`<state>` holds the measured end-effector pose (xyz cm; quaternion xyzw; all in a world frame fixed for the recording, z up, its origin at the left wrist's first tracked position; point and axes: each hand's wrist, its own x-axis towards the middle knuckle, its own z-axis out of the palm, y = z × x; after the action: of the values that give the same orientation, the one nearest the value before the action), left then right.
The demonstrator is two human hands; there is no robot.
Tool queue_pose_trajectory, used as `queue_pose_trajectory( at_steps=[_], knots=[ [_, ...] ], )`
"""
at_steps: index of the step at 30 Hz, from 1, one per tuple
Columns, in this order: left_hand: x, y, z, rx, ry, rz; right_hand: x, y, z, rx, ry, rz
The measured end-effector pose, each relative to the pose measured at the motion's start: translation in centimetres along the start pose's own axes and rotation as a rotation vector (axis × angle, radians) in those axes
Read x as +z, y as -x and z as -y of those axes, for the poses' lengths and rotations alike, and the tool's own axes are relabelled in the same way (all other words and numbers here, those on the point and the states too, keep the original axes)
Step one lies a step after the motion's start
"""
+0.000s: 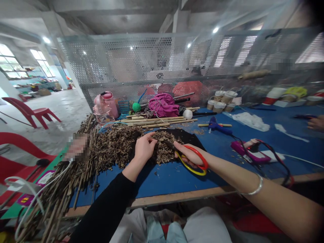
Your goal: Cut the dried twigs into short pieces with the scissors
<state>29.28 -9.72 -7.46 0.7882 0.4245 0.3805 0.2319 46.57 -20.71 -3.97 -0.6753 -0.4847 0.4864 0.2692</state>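
My left hand [144, 148] is closed in a pinch on bits of the dried brown plant pile [113, 145] that lies on the blue table [167, 179]. My right hand [188, 154] grips scissors with red and yellow handles [196, 162], blades pointing left into the pile beside my left hand. A black cloth [188, 136] lies under the pile's right part. A silver bangle [254, 189] is on my right wrist.
Bundles of dry stalks [63, 192] hang over the table's left edge. Bamboo sticks [157, 121], a pink bottle [106, 104], a magenta cloth [164, 104], a blue glue gun [217, 126] and paper cups [222, 99] lie further back. Another person's hand [316, 122] shows far right. Red chairs [32, 113] stand left.
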Motion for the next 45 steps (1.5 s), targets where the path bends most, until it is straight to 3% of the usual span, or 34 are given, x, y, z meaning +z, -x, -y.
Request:
queue_pose_trajectory(
  at_steps=[7,17,27,34,45],
  knots=[
    [-0.1,0.0,-0.3,-0.082,0.040,-0.074,0.2,-0.1,-0.4,0.041,-0.157,0.098],
    [-0.3,0.4,-1.1,-0.055,0.013,-0.016,1.1,0.1,0.4,0.028,-0.015,-0.028],
    [-0.3,0.2,-0.9,-0.071,0.087,-0.037,1.3,0.8,0.7,0.061,-0.161,0.064],
    [-0.3,0.4,-1.2,-0.063,0.085,0.020,1.8,-0.1,0.4,-0.052,-0.065,0.037],
    [-0.2,0.2,-0.5,-0.108,0.118,0.031,0.7,-1.3,-0.1,-0.039,0.026,0.086]
  ],
)
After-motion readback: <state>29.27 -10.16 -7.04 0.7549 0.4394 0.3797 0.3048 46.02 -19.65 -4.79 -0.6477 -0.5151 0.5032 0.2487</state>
